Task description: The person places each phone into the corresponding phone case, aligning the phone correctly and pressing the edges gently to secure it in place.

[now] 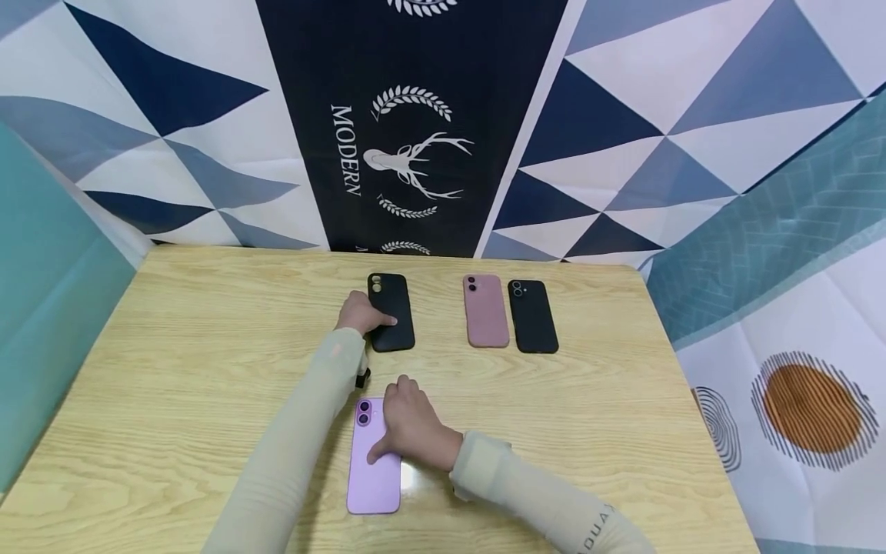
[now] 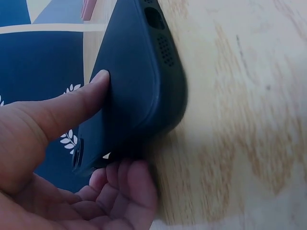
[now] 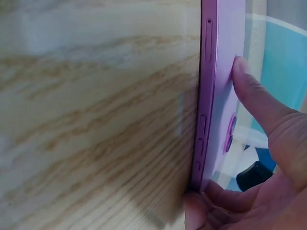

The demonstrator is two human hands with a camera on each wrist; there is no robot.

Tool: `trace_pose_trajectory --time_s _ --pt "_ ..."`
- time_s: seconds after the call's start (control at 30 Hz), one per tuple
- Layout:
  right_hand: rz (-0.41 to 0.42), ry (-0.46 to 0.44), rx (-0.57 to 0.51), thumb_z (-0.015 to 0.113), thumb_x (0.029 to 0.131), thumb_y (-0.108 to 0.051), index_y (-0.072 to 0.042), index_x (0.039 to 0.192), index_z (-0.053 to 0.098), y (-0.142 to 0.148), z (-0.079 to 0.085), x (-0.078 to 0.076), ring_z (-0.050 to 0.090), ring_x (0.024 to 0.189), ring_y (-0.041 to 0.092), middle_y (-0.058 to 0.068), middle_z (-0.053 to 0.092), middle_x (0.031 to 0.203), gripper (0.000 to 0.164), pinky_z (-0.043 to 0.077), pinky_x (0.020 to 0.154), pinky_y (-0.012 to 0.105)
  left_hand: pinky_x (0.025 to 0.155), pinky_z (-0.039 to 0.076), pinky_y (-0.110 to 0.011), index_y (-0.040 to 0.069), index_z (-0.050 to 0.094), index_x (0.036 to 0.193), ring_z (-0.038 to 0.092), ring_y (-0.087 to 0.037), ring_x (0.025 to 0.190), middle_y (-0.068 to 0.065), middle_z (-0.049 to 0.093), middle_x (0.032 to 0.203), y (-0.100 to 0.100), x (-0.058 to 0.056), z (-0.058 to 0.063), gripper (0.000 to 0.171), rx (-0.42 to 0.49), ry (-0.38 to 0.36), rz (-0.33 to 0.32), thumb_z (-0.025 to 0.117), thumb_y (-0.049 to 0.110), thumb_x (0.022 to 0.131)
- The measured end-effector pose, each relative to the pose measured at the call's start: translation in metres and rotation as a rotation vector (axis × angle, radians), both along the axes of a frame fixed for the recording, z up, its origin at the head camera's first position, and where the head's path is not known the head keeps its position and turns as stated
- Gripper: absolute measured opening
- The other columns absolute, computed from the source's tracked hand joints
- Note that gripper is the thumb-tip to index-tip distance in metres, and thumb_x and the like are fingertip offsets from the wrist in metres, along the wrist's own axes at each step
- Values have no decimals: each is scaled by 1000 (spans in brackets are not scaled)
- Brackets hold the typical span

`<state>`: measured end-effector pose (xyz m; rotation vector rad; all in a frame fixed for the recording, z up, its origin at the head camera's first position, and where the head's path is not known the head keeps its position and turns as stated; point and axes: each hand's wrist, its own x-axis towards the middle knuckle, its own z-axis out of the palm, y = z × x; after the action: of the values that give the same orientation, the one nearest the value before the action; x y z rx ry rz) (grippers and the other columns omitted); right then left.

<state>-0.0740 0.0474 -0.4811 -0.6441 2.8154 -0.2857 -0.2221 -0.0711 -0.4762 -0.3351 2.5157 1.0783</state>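
A black phone case (image 1: 393,296) with two round camera openings lies near the back of the wooden table. My left hand (image 1: 359,314) grips its left edge. In the left wrist view, the thumb presses on the back of the case (image 2: 127,72) and the curled fingers are at its side. Closer to me is a lilac phone (image 1: 374,488), lying back up with two camera lenses. My right hand (image 1: 414,423) holds it by the upper right part. The right wrist view shows the thumb on the back of the phone (image 3: 208,96) and the fingertips by its edge.
To the right of the black case lie a pink phone case (image 1: 487,312) and a second black phone case (image 1: 534,317), side by side. Patterned cloth (image 1: 595,138) hangs behind the wooden table (image 1: 208,338). My left forearm passes left of the lilac phone.
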Motion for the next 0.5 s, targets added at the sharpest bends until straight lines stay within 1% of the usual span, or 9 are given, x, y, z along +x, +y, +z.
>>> trace_pose_trajectory --time_s 0.13,0.2,0.27,0.37,0.5 --pt "-47 -94 -9 88 37 -59 2 97 50 0 -3 -7 38 75 16 8 42 86 93 38 59 24 96 46 -41 -6 45 125 52 -32 109 -21 50 122 -1 1 0 68 4 8 8 78 28 76" --pt "-83 -144 -26 89 36 -59 1 99 48 0 -3 -9 38 75 16 7 41 88 96 38 59 24 94 46 -40 -6 47 123 53 -30 104 -21 51 120 -1 1 0 66 6 16 13 78 27 76" --pt "-121 -198 -69 90 36 -57 -1 100 45 1 -2 -11 39 75 16 7 41 88 95 39 60 24 91 47 -39 -6 48 121 52 -28 98 -21 52 117 -2 1 1 64 9 20 20 78 27 75" --pt "-191 -292 -209 92 41 -48 -4 100 41 3 -1 -14 41 75 16 6 40 88 90 40 61 24 76 50 -35 -5 51 117 53 -25 85 -20 55 112 -3 1 3 59 18 20 33 79 25 75" --pt "-285 -446 -440 92 54 -28 -6 101 35 8 2 -18 45 74 18 7 44 85 78 40 62 27 56 48 -26 -3 55 111 55 -20 68 -18 57 106 -8 -1 4 49 38 -15 50 78 22 76"
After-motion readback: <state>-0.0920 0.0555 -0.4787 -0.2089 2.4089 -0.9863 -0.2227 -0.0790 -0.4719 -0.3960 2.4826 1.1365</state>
